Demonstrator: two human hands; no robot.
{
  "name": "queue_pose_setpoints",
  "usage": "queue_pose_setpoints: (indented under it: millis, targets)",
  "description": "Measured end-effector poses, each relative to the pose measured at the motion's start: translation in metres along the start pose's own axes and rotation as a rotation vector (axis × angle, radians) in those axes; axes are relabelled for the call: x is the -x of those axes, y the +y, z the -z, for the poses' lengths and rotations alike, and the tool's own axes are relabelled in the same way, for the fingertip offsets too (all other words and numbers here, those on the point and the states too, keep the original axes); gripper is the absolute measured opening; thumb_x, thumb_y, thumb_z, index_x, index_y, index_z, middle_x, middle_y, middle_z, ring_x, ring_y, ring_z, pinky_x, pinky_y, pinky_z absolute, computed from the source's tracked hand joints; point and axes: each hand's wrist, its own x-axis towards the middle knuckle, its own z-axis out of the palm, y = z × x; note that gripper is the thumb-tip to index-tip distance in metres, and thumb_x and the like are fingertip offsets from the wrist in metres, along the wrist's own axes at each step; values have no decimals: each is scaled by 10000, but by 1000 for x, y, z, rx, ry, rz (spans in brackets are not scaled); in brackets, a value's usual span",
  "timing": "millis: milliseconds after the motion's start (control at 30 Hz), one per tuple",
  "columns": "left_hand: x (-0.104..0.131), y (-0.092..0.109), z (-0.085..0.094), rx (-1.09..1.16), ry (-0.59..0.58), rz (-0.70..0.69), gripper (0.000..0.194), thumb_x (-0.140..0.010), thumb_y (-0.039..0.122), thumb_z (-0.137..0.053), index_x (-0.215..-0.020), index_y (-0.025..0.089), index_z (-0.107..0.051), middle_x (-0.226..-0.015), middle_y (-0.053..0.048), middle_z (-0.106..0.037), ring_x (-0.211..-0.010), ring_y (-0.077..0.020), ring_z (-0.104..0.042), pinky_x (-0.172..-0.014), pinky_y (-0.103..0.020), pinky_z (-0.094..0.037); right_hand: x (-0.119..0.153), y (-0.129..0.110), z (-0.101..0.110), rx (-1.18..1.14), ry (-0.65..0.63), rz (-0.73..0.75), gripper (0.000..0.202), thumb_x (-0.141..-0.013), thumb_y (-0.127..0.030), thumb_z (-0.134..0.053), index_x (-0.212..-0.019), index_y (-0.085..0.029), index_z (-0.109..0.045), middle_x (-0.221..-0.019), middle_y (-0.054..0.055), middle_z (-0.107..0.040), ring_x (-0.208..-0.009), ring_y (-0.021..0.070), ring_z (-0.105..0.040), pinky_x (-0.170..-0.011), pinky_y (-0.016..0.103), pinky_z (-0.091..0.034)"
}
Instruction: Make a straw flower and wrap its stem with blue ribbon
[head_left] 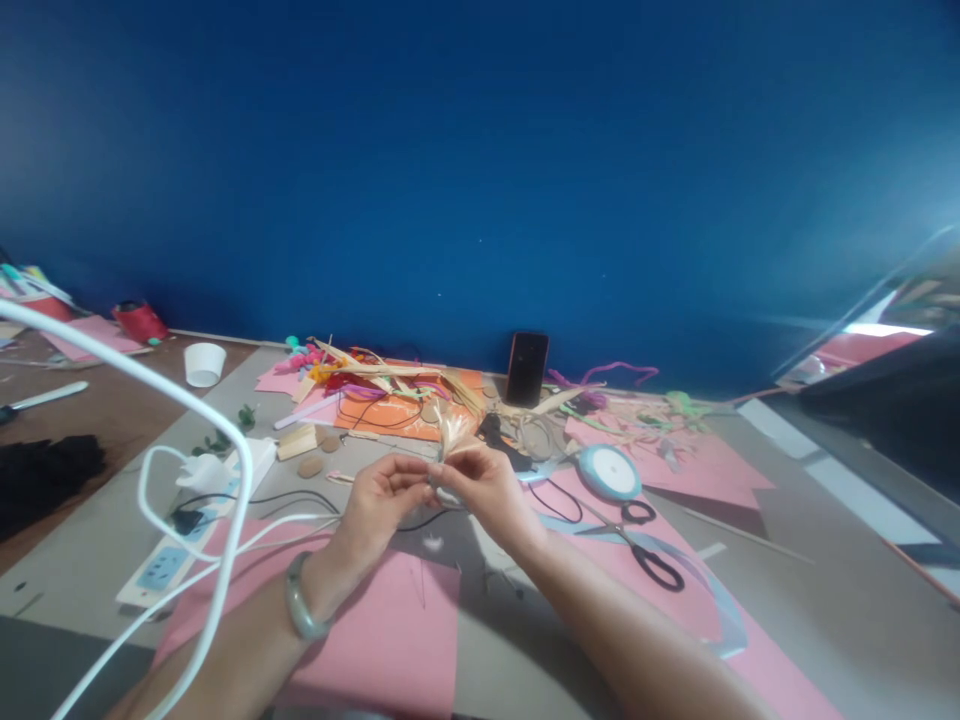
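Observation:
My left hand (386, 505), with a pale green bangle (306, 597) on its wrist, is closed in a pinch near the middle of the table. My right hand (484, 490) pinches right beside it, and the fingertips of both meet around a small greyish piece (448, 496). Pale straw-like strands (451, 430) fan upward from between the fingers. The fingers partly hide what they hold. Below the hands lies pink paper (382, 635). Black-handled scissors (637, 545) and a light blue ribbon spool (609, 472) lie to the right.
A white power strip (169, 565) and a thick white cable (244, 480) occupy the left. A phone (527, 368) stands against the blue wall (480, 180). Coloured scraps (352, 375) cover orange paper behind the hands. A white cup (205, 364) stands at the back left.

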Motion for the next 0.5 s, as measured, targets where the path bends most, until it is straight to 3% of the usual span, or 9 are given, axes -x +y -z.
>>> queue_pose_setpoints:
  millis: [100, 233, 500]
  targets:
    - [-1, -1, 2, -22, 32, -32, 290, -681, 274, -771, -884, 137, -615, -699, -33, -714, -637, -152, -678, -663, -273, -551, 0, -3, 2, 80, -54, 33, 262, -616, -341, -803, -721, -173, -632, -754, 17, -624, -748, 162, -571, -707, 288, -454]
    - [-2, -1, 3, -28, 60, -64, 318, -665, 290, -780, -886, 131, -618, -751, -52, -719, -653, -165, -684, -661, -288, -561, 1, 0, 0, -83, -225, -71, 242, -714, -342, -729, -816, -161, -606, -765, 23, -647, -728, 166, -621, -682, 297, -492]
    - [-2, -2, 1, -87, 106, -137, 289, -698, 264, -748, -928, 134, -629, -764, -48, -703, -693, -164, -682, -671, -271, -550, 1, 8, -2, -5, -114, -29, 155, -748, -312, -673, -770, -176, -602, -690, 16, -661, -676, 168, -613, -674, 307, -484]
